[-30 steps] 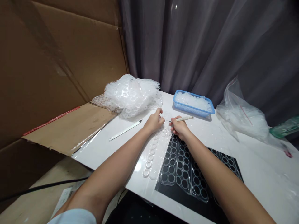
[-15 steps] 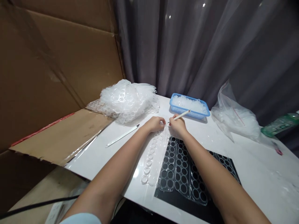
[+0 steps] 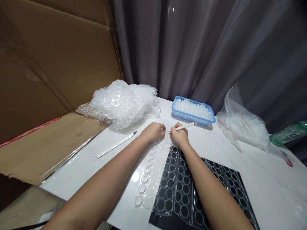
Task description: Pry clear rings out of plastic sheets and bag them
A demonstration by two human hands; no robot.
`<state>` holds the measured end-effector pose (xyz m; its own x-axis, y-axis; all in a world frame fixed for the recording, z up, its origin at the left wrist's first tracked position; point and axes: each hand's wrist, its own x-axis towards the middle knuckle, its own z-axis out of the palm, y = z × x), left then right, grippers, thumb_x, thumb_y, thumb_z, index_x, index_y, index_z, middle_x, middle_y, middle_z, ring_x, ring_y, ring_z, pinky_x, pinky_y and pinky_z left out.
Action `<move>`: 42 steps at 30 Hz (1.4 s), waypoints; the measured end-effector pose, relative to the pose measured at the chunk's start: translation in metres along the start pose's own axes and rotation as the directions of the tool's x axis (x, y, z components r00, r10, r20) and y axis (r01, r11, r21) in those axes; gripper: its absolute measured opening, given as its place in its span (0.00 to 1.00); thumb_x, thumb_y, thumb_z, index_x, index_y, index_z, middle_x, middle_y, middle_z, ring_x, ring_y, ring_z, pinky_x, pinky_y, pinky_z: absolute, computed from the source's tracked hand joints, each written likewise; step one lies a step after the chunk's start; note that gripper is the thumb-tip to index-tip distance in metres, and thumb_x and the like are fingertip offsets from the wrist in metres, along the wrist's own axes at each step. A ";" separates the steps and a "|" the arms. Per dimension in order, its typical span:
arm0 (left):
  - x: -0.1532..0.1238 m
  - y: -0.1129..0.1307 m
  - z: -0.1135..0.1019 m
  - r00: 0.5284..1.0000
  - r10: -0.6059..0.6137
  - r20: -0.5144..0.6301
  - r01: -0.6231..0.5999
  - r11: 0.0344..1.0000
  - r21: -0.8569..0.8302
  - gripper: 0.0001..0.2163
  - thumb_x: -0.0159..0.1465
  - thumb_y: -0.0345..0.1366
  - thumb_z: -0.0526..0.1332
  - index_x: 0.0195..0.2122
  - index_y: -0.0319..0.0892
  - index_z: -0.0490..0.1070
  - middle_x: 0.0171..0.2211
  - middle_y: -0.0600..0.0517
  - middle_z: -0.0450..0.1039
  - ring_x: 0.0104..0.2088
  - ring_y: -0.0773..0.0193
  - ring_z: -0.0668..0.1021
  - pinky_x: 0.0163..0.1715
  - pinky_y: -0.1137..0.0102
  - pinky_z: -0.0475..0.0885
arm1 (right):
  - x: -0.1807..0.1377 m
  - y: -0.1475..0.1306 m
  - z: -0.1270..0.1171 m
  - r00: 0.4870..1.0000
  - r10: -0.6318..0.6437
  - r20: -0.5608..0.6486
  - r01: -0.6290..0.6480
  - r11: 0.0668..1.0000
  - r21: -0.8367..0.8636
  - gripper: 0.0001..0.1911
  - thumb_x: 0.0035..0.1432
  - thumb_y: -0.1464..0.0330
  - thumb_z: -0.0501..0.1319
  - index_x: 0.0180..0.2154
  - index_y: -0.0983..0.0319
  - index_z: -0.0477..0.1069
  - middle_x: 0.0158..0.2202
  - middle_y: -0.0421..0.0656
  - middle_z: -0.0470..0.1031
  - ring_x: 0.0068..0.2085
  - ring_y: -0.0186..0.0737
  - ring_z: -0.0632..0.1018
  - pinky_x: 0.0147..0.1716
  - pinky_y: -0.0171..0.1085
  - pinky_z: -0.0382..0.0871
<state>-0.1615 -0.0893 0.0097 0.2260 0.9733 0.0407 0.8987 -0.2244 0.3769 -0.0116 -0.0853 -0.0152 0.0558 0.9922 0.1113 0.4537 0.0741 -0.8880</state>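
My right hand [image 3: 179, 135] is closed round a slim white pencil-shaped tool [image 3: 185, 126], its dark tip pointing left towards my other hand. Just left of that tip, my left hand [image 3: 154, 131] has its fingers curled in a pinch at the far end of a clear plastic strip [image 3: 152, 183]. What lies between those fingertips is too small to make out. White rings [image 3: 141, 188] sit in a row along the strip's left side. Under my right forearm, clear sheets of round rings [image 3: 183, 188] lie on a black mat [image 3: 165, 220].
A second white pencil-shaped tool [image 3: 115, 145] lies left of my forearm. Behind it is a heap of clear plastic ring sheets [image 3: 124, 103]. A blue basket [image 3: 194, 117] holds clear pieces. At right are a zip bag [image 3: 244, 123] and a green bottle [image 3: 289, 133]. Cardboard [image 3: 55, 140] borders the table.
The view has shifted slightly, so the table things appear lower and further left. My right hand's tool has tilted flatter. Both hands remain close together at the strip's far end.
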 end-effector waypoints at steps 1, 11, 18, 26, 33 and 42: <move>0.000 0.001 0.000 1.000 0.000 0.003 0.000 1.000 0.001 0.12 0.54 0.35 0.57 0.36 0.43 0.77 0.27 0.49 0.75 0.31 0.59 0.75 0.32 0.70 0.66 | 0.000 0.001 0.000 1.000 -0.013 0.013 0.013 1.000 -0.002 0.08 0.48 0.67 0.54 0.19 0.59 0.59 0.18 0.34 0.66 0.25 0.35 0.68 0.27 0.32 0.58; -0.003 0.003 0.003 1.000 0.028 -0.006 -0.028 1.000 -0.013 0.10 0.56 0.37 0.58 0.35 0.44 0.77 0.27 0.49 0.74 0.31 0.59 0.74 0.33 0.70 0.65 | 0.002 0.007 0.001 0.994 -0.087 0.062 0.093 0.990 -0.105 0.07 0.49 0.64 0.53 0.22 0.58 0.60 0.20 0.36 0.67 0.27 0.36 0.69 0.28 0.33 0.58; 0.002 -0.001 0.005 0.986 -0.032 -0.166 0.008 0.990 -0.144 0.09 0.61 0.37 0.55 0.36 0.42 0.73 0.33 0.50 0.73 0.34 0.63 0.74 0.35 0.72 0.65 | 0.003 0.006 0.001 0.991 -0.086 0.104 0.100 0.985 -0.138 0.06 0.49 0.66 0.53 0.23 0.59 0.60 0.19 0.36 0.67 0.25 0.36 0.69 0.27 0.33 0.58; 0.016 -0.005 0.007 0.958 -0.028 -0.286 -0.017 0.988 -0.155 0.11 0.63 0.40 0.54 0.37 0.40 0.73 0.33 0.49 0.72 0.34 0.62 0.72 0.38 0.70 0.66 | 0.008 0.018 0.009 0.997 0.040 0.059 -0.049 0.988 0.145 0.08 0.51 0.61 0.53 0.26 0.58 0.61 0.19 0.35 0.71 0.18 0.33 0.70 0.19 0.31 0.62; 0.017 -0.003 0.017 0.992 0.042 -0.117 -0.046 0.998 -0.031 0.09 0.59 0.38 0.59 0.38 0.44 0.75 0.36 0.48 0.70 0.36 0.61 0.74 0.37 0.70 0.66 | 0.009 0.018 0.009 0.998 0.066 0.015 -0.067 0.986 0.153 0.06 0.50 0.63 0.53 0.26 0.58 0.61 0.19 0.35 0.71 0.17 0.32 0.70 0.16 0.29 0.64; 0.021 -0.004 0.015 0.996 0.063 -0.062 -0.064 0.998 -0.008 0.10 0.60 0.38 0.57 0.37 0.43 0.76 0.34 0.47 0.70 0.34 0.61 0.73 0.36 0.70 0.66 | 0.009 0.015 0.009 0.996 0.056 0.070 -0.063 0.992 0.106 0.07 0.51 0.62 0.54 0.27 0.58 0.63 0.21 0.37 0.73 0.19 0.33 0.72 0.17 0.29 0.66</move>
<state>-0.1549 -0.0686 -0.0054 0.2587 0.9583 0.1214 0.8796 -0.2856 0.3805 -0.0123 -0.0739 -0.0311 0.0182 0.9994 0.0300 0.3522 0.0217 -0.9357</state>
